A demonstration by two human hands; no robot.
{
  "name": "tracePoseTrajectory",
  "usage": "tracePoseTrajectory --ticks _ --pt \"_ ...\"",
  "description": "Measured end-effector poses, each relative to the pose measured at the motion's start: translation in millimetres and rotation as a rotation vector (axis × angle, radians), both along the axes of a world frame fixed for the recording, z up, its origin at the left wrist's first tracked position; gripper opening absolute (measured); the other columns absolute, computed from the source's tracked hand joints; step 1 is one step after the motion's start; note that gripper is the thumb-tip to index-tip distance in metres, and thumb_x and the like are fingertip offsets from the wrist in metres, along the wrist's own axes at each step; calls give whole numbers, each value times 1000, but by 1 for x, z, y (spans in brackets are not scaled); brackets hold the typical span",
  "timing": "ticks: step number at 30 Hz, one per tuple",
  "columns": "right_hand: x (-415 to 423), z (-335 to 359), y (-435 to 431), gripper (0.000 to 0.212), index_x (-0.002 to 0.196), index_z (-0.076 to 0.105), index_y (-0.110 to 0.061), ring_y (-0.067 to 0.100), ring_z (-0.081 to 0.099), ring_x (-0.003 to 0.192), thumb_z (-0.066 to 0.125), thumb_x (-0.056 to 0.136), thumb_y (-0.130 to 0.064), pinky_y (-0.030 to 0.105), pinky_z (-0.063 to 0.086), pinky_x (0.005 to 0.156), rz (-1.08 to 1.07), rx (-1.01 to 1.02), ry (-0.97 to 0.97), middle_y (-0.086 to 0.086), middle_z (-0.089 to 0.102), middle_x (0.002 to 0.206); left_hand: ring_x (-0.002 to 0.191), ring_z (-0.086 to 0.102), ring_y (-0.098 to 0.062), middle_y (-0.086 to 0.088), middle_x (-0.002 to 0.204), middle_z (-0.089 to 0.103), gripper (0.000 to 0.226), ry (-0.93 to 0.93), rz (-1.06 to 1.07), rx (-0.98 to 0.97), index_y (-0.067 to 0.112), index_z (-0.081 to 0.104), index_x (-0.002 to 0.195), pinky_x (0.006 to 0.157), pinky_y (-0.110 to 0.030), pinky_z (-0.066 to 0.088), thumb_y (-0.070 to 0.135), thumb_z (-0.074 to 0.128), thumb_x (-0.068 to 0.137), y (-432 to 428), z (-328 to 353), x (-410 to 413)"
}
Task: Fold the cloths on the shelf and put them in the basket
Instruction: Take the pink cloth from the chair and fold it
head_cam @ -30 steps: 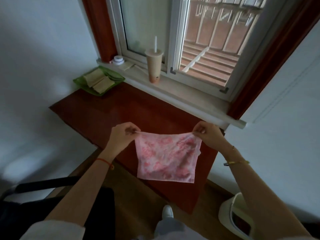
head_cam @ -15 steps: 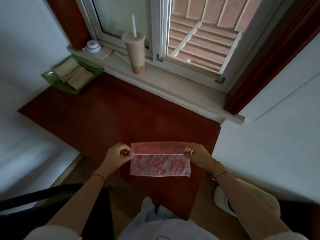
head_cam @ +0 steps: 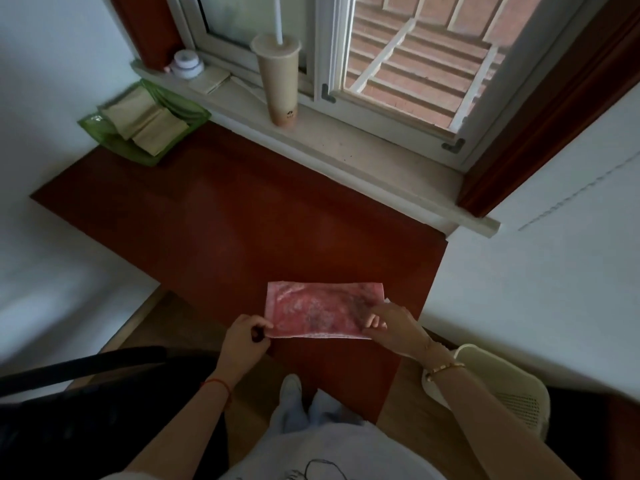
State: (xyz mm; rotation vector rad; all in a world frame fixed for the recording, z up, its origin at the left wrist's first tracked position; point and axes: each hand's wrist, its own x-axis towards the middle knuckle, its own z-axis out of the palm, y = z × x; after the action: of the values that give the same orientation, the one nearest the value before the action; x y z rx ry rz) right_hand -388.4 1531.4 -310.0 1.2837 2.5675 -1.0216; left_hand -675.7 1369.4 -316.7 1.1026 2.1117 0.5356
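Squarely ahead of me, a pink cloth (head_cam: 322,306) lies flat near the front edge of the red shelf (head_cam: 277,220), folded into a band whose long axis runs left to right. My left hand (head_cam: 244,341) pinches its near left corner between thumb and curled fingers. My right hand (head_cam: 394,327) grips the near right corner, fingertips on top of the fabric and thumb at the edge. The cloth spans the gap between the two hands, each at one short end and equally close. As I judge it, the coming fold turns on that axis: one short end must travel across to meet the other. The green basket (head_cam: 194,114), holding folded tan cloths (head_cam: 145,121), stands at the shelf's far left corner, well apart from the cloth, so my left hand is the nearer one for the carry. A white bin (head_cam: 485,368) sits on the floor by my right arm.
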Motion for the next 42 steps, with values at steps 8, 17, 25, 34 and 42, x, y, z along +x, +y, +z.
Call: tracePoseTrajectory --ticks 8,17,25,34,42 --pt "-124 5 33 16 104 67 -18 15 55 102 57 91 -23 33 47 95 25 68 146 -2 66 106 86 63 -11 5 97 61 26 -39 354 -38 19 58 106 73 -23 53 18 72 84 16 -4 20" --pt "-208 -31 19 23 110 63 -13 26 55 99 60 92 -26 40 47 88 144 12 8 10 66 107 78 59 -13 -1 91 62 13 -45 411 -103 13 63 88 68 -25 52 10 72 80 27 -10 23" --pt "-182 33 33 6 88 62 -14 9 57 79 63 91 -20 18 46 73 -126 -182 450 3 65 92 76 60 -5 11 82 61 21 -220 446 163 19 57 95 63 -10 42 10 72 83 38 29 3" --pt "-127 139 63 17 92 63 -21 24 67 96 63 88 -4 34 57 84 -245 -142 759 -2 68 96 75 68 -1 11 81 73 16 -31 19 540 20 75 91 68 -15 50 29 78 79 93 144 -40" --pt "-87 189 38 26 89 60 -17 13 65 87 61 84 8 32 55 80 -113 -65 804 -2 65 90 76 70 -6 9 81 74 16 21 -398 568 18 75 90 70 -19 54 26 80 77 92 217 -47"
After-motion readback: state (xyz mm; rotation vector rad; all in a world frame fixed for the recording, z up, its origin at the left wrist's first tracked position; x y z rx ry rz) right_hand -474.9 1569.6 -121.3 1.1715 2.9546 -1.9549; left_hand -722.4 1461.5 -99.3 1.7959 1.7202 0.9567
